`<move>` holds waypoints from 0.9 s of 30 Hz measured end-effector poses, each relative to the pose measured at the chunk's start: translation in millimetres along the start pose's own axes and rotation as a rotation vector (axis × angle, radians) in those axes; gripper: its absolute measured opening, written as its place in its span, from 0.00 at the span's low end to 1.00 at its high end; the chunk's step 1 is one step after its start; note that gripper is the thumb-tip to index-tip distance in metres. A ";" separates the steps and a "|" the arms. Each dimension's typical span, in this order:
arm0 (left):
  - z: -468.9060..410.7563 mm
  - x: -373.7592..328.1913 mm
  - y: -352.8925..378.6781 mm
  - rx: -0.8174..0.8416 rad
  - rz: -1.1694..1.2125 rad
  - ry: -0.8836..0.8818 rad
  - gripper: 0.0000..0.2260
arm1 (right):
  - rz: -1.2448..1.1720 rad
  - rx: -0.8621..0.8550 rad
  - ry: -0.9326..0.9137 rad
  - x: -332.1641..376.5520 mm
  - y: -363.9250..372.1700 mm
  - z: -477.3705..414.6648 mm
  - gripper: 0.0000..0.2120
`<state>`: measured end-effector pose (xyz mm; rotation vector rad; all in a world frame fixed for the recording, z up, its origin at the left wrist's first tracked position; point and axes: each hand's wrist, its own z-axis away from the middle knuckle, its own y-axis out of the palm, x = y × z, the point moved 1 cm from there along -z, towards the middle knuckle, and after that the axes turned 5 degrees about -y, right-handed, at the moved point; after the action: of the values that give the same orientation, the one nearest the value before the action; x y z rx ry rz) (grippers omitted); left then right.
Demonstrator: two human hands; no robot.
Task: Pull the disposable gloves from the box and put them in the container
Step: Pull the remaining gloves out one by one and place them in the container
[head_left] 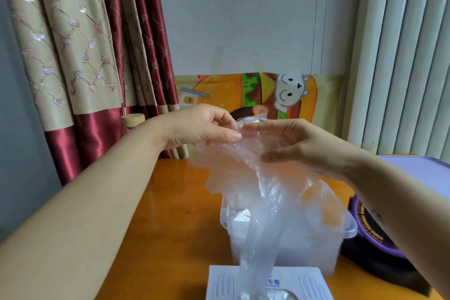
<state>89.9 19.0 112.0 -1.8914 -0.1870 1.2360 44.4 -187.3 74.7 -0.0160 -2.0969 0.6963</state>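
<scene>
Head view: left hand [202,126] and right hand [299,143] pinched clear gloves [246,178] mid-pull above box [267,282]; lowering into container [345,226] beneath likely came next.

Orange table [170,202] under container [341,229], box [224,280]

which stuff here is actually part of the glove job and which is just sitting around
Part of the job:
- clear gloves, held up by the left hand and right hand, tail trailing down to the box
- glove box, nearest the camera
- clear plastic container behind the box

Just lying about:
- purple-rimmed round thing at right
- cartoon burger board against the wall
- curtain
</scene>
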 end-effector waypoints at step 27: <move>-66.6 45.1 146.3 0.669 -0.895 -0.309 0.21 | 1.093 0.372 0.662 -125.3 -1.7 39.5 0.38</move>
<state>121.7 -86.9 -13.1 -0.8495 -0.6201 0.7925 89.2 -240.4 -36.8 -1.0865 -1.1682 1.4528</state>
